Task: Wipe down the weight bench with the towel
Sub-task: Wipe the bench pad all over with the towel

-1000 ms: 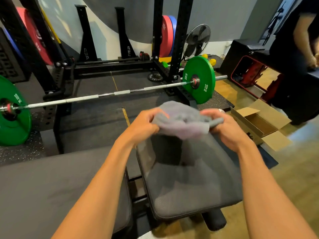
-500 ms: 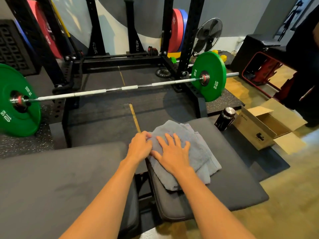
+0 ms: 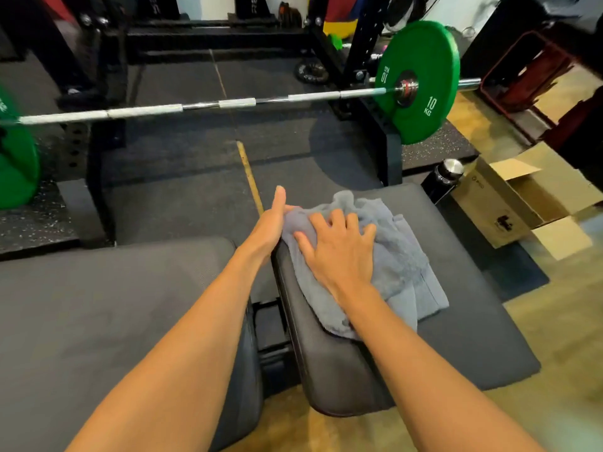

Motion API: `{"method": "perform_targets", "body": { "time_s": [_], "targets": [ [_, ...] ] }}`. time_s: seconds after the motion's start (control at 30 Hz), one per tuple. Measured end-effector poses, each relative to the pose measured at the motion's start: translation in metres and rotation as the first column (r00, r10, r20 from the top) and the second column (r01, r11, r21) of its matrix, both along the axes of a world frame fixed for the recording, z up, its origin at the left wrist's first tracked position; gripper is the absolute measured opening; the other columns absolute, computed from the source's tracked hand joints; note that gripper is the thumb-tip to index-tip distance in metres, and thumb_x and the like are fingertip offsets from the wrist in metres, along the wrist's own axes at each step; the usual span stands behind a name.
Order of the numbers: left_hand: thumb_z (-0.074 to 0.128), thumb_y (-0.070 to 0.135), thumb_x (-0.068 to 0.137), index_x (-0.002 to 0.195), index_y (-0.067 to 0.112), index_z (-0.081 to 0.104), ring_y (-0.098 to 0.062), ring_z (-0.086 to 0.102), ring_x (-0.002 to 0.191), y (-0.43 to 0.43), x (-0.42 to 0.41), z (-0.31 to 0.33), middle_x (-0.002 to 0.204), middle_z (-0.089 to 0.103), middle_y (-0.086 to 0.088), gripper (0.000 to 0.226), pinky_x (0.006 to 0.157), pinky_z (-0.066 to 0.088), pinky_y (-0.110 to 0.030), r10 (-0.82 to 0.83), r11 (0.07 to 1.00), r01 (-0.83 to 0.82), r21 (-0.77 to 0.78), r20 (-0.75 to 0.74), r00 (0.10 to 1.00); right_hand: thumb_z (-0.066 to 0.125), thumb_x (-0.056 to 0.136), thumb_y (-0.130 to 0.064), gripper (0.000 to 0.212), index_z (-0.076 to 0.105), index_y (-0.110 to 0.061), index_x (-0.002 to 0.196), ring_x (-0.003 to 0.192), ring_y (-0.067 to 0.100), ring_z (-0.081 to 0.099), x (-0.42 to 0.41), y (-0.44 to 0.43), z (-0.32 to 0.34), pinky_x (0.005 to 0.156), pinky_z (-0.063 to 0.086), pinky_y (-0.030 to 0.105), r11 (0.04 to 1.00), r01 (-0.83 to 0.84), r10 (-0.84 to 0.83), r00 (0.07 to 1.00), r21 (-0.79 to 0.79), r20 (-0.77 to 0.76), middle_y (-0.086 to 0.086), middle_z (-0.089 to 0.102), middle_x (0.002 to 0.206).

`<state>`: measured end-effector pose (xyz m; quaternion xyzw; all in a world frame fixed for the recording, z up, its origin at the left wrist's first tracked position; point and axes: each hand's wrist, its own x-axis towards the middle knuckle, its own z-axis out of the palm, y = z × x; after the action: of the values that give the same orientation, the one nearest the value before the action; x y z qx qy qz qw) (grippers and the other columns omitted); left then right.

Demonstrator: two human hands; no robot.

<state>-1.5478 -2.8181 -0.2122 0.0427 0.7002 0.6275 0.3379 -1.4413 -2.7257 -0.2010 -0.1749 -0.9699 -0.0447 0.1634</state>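
Towel (image 3: pixel 391 256) lies bunched under my flat, open right hand (image 3: pixel 342 252), open left hand (image 3: pixel 272 223) bracing its edge; I'd press evenly, sweeping along the bench (image 3: pixel 473 321).

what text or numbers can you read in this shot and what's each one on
"10 KG", lower right of the green plate.
"10 KG" again on its upper left, upside down.
White marks on the left green plate: cut off, unreadable.
White letters on the black uprights: cropped, unreadable.
Small print on the cardboard box: too small.
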Motion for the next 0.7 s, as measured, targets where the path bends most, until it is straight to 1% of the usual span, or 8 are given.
{"method": "perform_targets", "body": {
  "time_s": [0.07, 0.17, 0.3, 0.43, 0.5, 0.57, 0.63, 0.7],
  "targets": [
    [0.018, 0.060, 0.098, 0.117, 0.009, 0.067, -0.016, 0.065, 0.107, 0.003, 0.001, -0.009, 0.112, 0.070, -0.009, 0.073, 0.099, 0.048, -0.030, 0.156, 0.983, -0.162, 0.089, 0.068, 0.985, 0.042, 0.090, -0.055, 0.038, 0.063, -0.024, 0.098, 0.087, 0.030, 0.054, -0.041, 0.008, -0.001, 0.075, 0.037, 0.047, 1.000, -0.008, 0.008, 1.000, 0.018, -0.014, 0.005, 0.061, 0.093],
    [0.020, 0.072, 0.090, 0.134, 0.016, 0.056, -0.018, 0.055, 0.122, 0.003, 0.010, -0.005, 0.133, 0.059, -0.004, 0.079, 0.108, 0.040, -0.039, 0.278, 0.958, -0.278, 0.068, 0.010, 0.961, 0.039, 0.095, -0.053, 0.039, 0.061, -0.022, 0.107, 0.101, 0.030, 0.053, -0.076, 0.012, 0.003, 0.083, 0.034, 0.049, 0.999, -0.040, 0.043, 0.995, -0.036, 0.092, 0.006, 0.062, 0.108],
    [0.021, 0.064, 0.094, 0.121, 0.016, 0.061, -0.018, 0.057, 0.111, -0.009, 0.030, 0.007, 0.120, 0.062, -0.001, 0.068, 0.101, 0.042, -0.035, 0.275, 0.961, -0.276, -0.007, -0.032, 0.961, 0.046, 0.093, -0.053, 0.036, 0.061, -0.022, 0.105, 0.096, 0.031, 0.052, -0.026, -0.009, 0.004, 0.078, 0.035, 0.048, 0.998, -0.033, 0.034, 0.999, -0.059, 0.025, 0.006, 0.060, 0.105],
    [0.021, 0.054, 0.099, 0.129, 0.009, 0.055, -0.033, 0.049, 0.125, -0.018, 0.053, 0.022, 0.135, 0.055, -0.014, 0.064, 0.101, 0.036, -0.037, 0.147, 0.949, -0.186, -0.256, -0.164, 0.975, 0.051, 0.088, -0.054, 0.031, 0.062, -0.025, 0.092, 0.085, 0.028, 0.052, 0.071, -0.045, 0.013, 0.071, 0.034, 0.043, 0.993, -0.046, 0.048, 0.999, -0.105, 0.016, 0.003, 0.059, 0.095],
    [0.020, 0.042, 0.103, 0.119, 0.005, 0.054, -0.039, 0.050, 0.120, -0.019, 0.065, 0.028, 0.127, 0.056, -0.021, 0.053, 0.088, 0.033, -0.038, 0.082, 0.938, -0.172, -0.302, -0.287, 0.954, 0.049, 0.088, -0.056, 0.032, 0.064, -0.028, 0.096, 0.084, 0.026, 0.051, 0.120, -0.054, 0.016, 0.071, 0.034, 0.042, 0.992, -0.044, 0.049, 0.998, -0.120, 0.045, 0.000, 0.058, 0.095],
    [0.022, 0.045, 0.101, 0.089, 0.007, 0.057, -0.040, 0.055, 0.101, -0.016, 0.071, 0.028, 0.098, 0.063, -0.017, 0.053, 0.086, 0.039, -0.041, 0.066, 0.954, -0.172, -0.247, -0.386, 0.920, 0.049, 0.089, -0.057, 0.034, 0.065, -0.030, 0.102, 0.085, 0.026, 0.052, 0.158, -0.059, 0.016, 0.071, 0.035, 0.042, 0.990, -0.071, 0.078, 0.995, -0.122, 0.056, -0.002, 0.059, 0.096],
    [0.026, 0.045, 0.100, 0.059, 0.019, 0.036, -0.043, 0.055, 0.085, -0.007, 0.072, 0.025, 0.065, 0.046, -0.006, 0.049, 0.075, 0.041, -0.044, 0.063, 0.952, -0.188, -0.241, -0.447, 0.892, 0.047, 0.091, -0.059, 0.034, 0.065, -0.031, 0.101, 0.085, 0.025, 0.052, 0.168, -0.057, 0.015, 0.070, 0.034, 0.042, 0.988, -0.101, 0.109, 0.992, -0.120, 0.062, -0.003, 0.058, 0.096],
    [0.025, 0.045, 0.099, 0.056, 0.022, 0.031, -0.046, 0.055, 0.090, 0.004, 0.067, 0.026, 0.070, 0.052, -0.017, 0.050, 0.078, 0.042, -0.046, 0.096, 0.953, -0.205, -0.222, -0.420, 0.903, 0.042, 0.093, -0.060, 0.036, 0.063, -0.031, 0.093, 0.083, 0.025, 0.050, 0.150, -0.045, 0.014, 0.069, 0.033, 0.042, 0.989, -0.088, 0.097, 0.993, -0.116, 0.073, -0.003, 0.057, 0.092]
  ]
}}
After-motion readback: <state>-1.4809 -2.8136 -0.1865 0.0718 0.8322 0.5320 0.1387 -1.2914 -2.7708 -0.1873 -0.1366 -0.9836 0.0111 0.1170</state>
